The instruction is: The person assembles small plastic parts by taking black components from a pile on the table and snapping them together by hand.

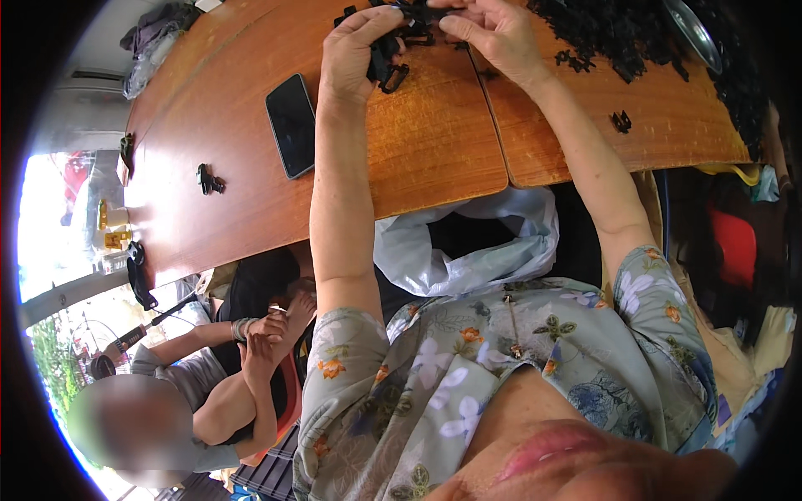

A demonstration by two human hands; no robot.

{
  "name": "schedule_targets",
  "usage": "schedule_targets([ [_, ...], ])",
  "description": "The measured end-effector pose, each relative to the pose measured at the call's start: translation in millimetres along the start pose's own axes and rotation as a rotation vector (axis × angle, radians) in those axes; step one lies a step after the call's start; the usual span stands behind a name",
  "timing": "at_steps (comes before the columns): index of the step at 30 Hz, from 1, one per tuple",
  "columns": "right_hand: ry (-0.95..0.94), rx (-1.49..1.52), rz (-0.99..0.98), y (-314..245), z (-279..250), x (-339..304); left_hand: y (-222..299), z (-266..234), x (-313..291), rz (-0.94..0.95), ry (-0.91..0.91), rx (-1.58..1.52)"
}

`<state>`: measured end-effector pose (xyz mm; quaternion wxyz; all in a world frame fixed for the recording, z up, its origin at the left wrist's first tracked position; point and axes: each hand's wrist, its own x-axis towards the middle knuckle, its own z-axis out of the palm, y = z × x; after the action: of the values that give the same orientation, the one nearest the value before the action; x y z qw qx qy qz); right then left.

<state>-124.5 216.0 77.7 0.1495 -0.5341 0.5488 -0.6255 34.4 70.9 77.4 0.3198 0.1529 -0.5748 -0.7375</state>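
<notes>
Both my hands are stretched over the wooden table at the top edge of the view. My left hand (355, 54) is closed around several small black plastic parts (389, 71), some of which stick out below its fingers. Close by on its right, my right hand (497, 37) pinches at a black piece between the two hands. Its fingertips are partly cut off by the picture's edge, so the exact shape of that piece is hidden. More black bits touch the tabletop (439, 117) under the hands.
A dark phone (291, 125) lies left of my left arm, with a loose black part (210, 179) farther left. At right are a heap of black parts (614, 37), a metal dish (695, 33) and a small black clip (621, 122). A white plastic bag (418, 259) hangs open below the edge. Another person (209, 367) sits at left.
</notes>
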Motion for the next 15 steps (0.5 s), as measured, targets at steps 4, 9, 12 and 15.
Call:
schedule_targets([
  [4, 0.262, -1.073, -0.171, 25, -41, 3, 3, -5, 8, 0.046, 0.124, -0.112],
  [9, -0.205, -1.282, 0.290, 3, -45, 10, 5, -17, 6, 0.093, 0.290, -0.173],
  [12, -0.152, -0.936, -0.010, 21, -44, 5, 4, -24, 11, 0.157, 0.218, -0.062],
  [15, -0.154, -0.709, -0.080, 22, -44, 7, -3, -31, 10, 0.128, 0.352, 0.215],
])
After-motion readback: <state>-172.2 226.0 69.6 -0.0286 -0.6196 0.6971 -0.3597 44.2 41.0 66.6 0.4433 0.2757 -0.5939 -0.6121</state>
